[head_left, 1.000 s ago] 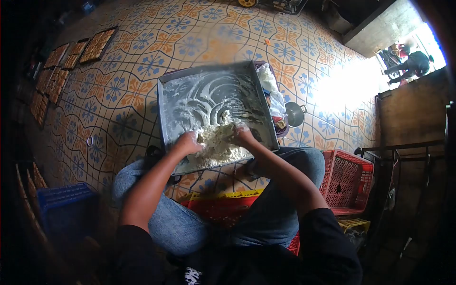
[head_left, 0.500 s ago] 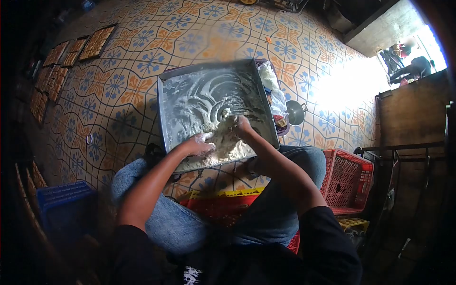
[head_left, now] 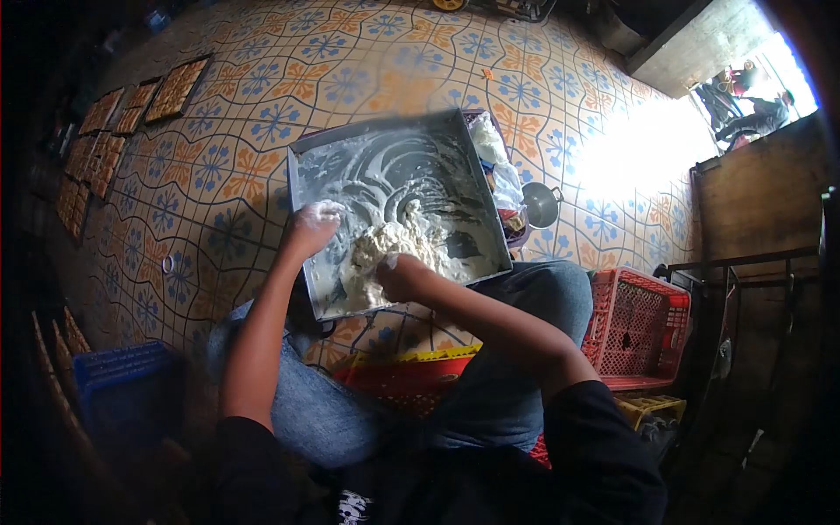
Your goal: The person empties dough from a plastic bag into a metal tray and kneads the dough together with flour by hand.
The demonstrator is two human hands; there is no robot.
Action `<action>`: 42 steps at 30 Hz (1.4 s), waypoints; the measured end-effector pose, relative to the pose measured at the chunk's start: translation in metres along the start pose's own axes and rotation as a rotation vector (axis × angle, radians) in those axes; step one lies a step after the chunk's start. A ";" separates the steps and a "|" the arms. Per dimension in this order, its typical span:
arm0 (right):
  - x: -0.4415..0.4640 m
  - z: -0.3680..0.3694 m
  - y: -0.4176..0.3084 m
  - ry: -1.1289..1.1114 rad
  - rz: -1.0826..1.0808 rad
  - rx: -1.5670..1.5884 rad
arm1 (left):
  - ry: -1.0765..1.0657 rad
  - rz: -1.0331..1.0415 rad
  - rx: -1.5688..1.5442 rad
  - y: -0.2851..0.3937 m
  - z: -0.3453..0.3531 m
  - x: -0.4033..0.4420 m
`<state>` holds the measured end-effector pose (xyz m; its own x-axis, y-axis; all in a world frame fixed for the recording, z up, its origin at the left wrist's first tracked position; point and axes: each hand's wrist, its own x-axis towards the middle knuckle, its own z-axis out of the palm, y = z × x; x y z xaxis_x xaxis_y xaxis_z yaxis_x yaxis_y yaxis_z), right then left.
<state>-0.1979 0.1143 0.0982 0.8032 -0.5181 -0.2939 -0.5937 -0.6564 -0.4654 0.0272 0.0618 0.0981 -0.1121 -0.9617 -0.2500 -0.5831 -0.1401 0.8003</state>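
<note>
A large square metal tray (head_left: 486, 192) lies in front of me, smeared with white paste. A lumpy mass of pale, wet dough (head_left: 385, 241) is heaped in its near half. My right hand (head_left: 401, 276) is closed and presses into the near side of the dough, its fingertips partly hidden. Over the tray's left side is my left hand (head_left: 317, 224), apart from the heap. Its fingers are coated white and curled together; whether they hold anything is hidden.
Beside the tray stand a purple crate with plastic bags (head_left: 503, 179) and a metal pan (head_left: 542, 206). Red crate (head_left: 639, 328) is at right, blue crate (head_left: 122, 376) at left. Trays of small pieces (head_left: 178, 89) lie far left. Another person (head_left: 761, 118) is at the bright doorway.
My left hand has moved up and left, off the dough to the tray's left side. My right hand has come down and left to the near side of the heap, which looks more gathered.
</note>
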 end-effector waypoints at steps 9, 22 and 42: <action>-0.009 -0.007 0.103 0.290 0.362 -0.106 | -0.291 -0.131 0.268 -0.002 0.043 -0.021; 0.027 0.105 0.109 0.142 0.383 1.420 | -0.526 -0.136 0.099 -0.044 0.084 -0.020; 0.021 0.029 0.034 0.244 -0.205 0.107 | -0.139 -0.147 0.099 -0.008 0.011 -0.006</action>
<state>-0.1997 0.0967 0.0512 0.8624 -0.5059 0.0169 -0.4025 -0.7055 -0.5834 0.0242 0.0714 0.0871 -0.1261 -0.8901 -0.4380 -0.6767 -0.2456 0.6940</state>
